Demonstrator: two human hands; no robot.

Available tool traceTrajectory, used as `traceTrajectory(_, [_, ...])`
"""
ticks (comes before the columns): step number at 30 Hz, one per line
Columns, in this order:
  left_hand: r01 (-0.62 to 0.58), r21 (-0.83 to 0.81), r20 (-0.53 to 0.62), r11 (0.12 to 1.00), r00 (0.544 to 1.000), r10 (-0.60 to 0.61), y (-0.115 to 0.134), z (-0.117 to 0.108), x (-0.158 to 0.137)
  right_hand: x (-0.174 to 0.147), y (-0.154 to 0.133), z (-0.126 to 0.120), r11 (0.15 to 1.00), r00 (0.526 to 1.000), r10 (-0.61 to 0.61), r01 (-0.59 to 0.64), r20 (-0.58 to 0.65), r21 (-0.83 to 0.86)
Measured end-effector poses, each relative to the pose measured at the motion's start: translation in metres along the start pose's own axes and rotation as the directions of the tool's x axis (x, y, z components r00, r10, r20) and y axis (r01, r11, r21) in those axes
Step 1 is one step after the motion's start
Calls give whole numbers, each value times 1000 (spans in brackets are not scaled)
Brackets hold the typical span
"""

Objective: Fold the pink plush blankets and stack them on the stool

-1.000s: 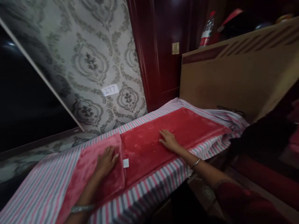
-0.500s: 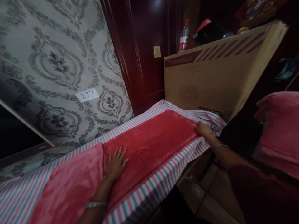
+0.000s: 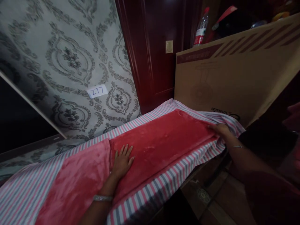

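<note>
A red plush blanket (image 3: 161, 140), folded into a long flat shape, lies on a striped cloth (image 3: 161, 179). My left hand (image 3: 122, 161) rests flat on its left part with the fingers spread. At the far right end, my right hand (image 3: 220, 128) pinches the edge of the plush, its thumb and some fingertips partly hidden. A lighter pink plush section (image 3: 79, 175) adjoins the red part on the left, with a raised seam or edge between them. The striped cloth is bunched up beside my right hand.
A large cardboard box (image 3: 225, 72) stands behind the far end, with a plastic bottle (image 3: 201, 29) behind its top edge. Patterned wallpaper (image 3: 70, 62) with a paper marked 277 (image 3: 97, 91) and a dark red door (image 3: 154, 47) border the back. Tiled floor (image 3: 211, 200) shows below.
The view has turned right-to-left slightly, so the scene sits further right and the pink plush pile at the right edge is mostly out of sight. Both hands keep their places on the blanket.
</note>
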State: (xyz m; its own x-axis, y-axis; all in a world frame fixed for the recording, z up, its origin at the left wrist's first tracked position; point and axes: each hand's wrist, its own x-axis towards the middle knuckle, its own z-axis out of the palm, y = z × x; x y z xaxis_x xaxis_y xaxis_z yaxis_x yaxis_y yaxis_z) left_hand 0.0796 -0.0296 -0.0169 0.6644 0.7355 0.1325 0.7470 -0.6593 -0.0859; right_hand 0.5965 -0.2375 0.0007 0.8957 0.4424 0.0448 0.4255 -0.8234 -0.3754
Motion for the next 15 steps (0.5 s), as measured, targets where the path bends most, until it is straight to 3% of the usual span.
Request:
traceTrajectory(4, [-4,-13,7,1000,1000,4,0,0,0,-10,-16,-18,998,997,57,-58,43,10])
traceTrajectory(7, [-1,-3,25,1000,1000,1,1,-3,0,-19,-43,-30,1000,1000,12,-13,16,8])
traceTrajectory(12, [15,-32,40,999,999,-14,5,-8,-3,-52,-125,-35,977,977,-208,210,-42,40])
traceTrajectory(15, [21,-80,52,997,999,-17,5,-7,-4,-101,-173,-25,902,903,-426,429,-64,46])
